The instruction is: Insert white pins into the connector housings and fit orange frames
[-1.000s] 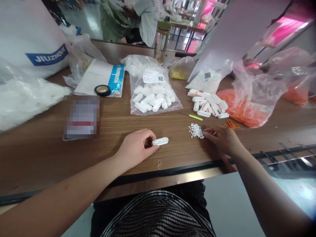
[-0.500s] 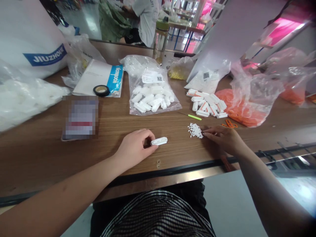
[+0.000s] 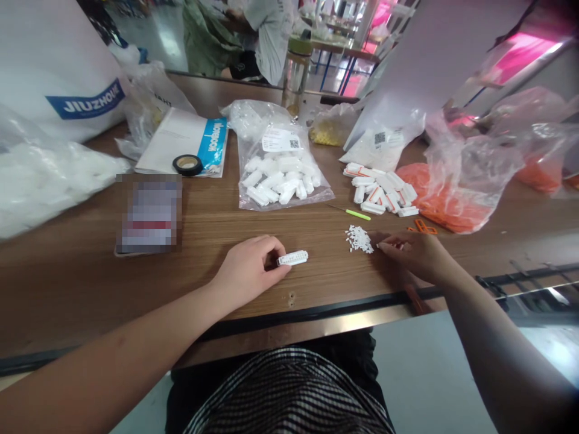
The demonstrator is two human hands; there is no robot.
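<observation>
Thumb and fingers of my left hand (image 3: pixel 251 265) grip one end of a white connector housing (image 3: pixel 294 258), its face with rows of small holes turned up. On the wood-grain table, a loose pile of small white plugs (image 3: pixel 359 239) lies to the right of the housing. Just right of that pile, my right hand (image 3: pixel 414 256) is closed in a pinch, with a small white plug (image 3: pixel 379 245) showing at the fingertips. Behind my right hand are a few orange frame-shaped clips (image 3: pixel 424 227). A thin tool with a green handle (image 3: pixel 358 214) lies behind the pile.
White housings, some with orange strips (image 3: pixel 384 190), are heaped behind the tool. A bag of white housings (image 3: pixel 283 169) lies at centre back, beside a notebook (image 3: pixel 181 141) with black tape (image 3: pixel 187 164). Bagged orange parts (image 3: pixel 452 199) stand right. Another person (image 3: pixel 266 42) sits beyond.
My right hand has drawn slightly right, away from the pile's edge, and a small white plug now shows at its fingertips. My left hand still holds the housing in place.
</observation>
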